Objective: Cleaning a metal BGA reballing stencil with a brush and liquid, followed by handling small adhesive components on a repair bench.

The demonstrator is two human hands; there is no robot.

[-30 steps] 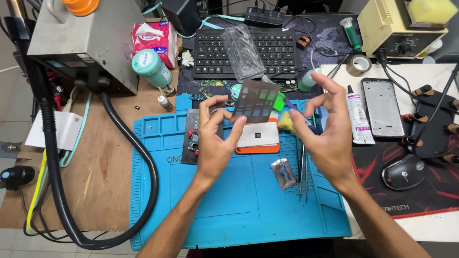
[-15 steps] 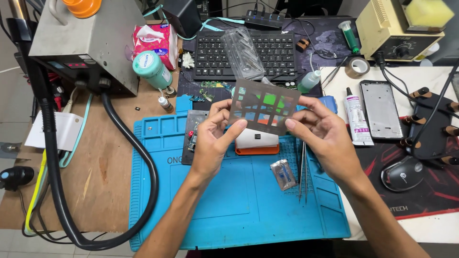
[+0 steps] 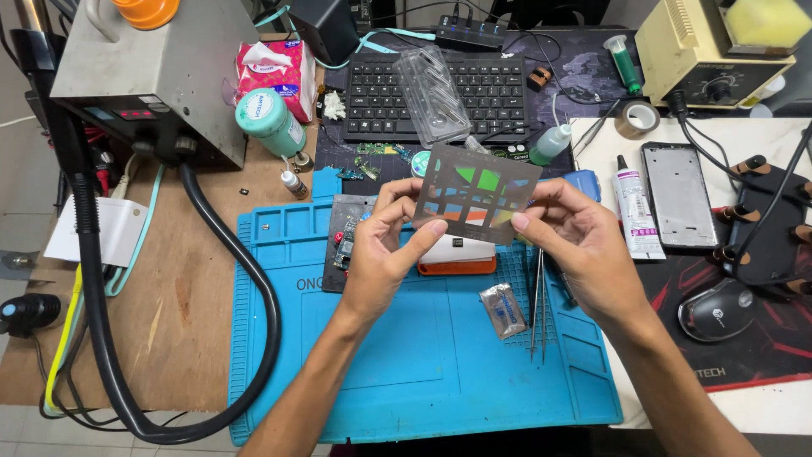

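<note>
Stencil (image 3: 475, 193): thin grey sheet with square windows, held up above the far edge of the blue mat (image 3: 423, 355).
Left hand (image 3: 385, 250): stencil's left edge pinched by its fingertips.
Right hand (image 3: 584, 250): stencil's right edge pinched.
Tweezers (image 3: 538, 300): laid on the mat near its right edge.

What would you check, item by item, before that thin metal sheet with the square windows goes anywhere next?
1. Both hands on the thin grey metal stencil sheet: ok; left hand and right hand pinch opposite edges.
2. Sheet clear of the bench: ok, lifted above the blue silicone work mat.
3. Sheet flat, not bent: cannot tell.
4. Bare mat space below the hands: ok, though the small silver foil packet and metal tweezers lie to the right.
5. Dark circuit board undisturbed: ok, flat on the mat beside the left hand.
</note>
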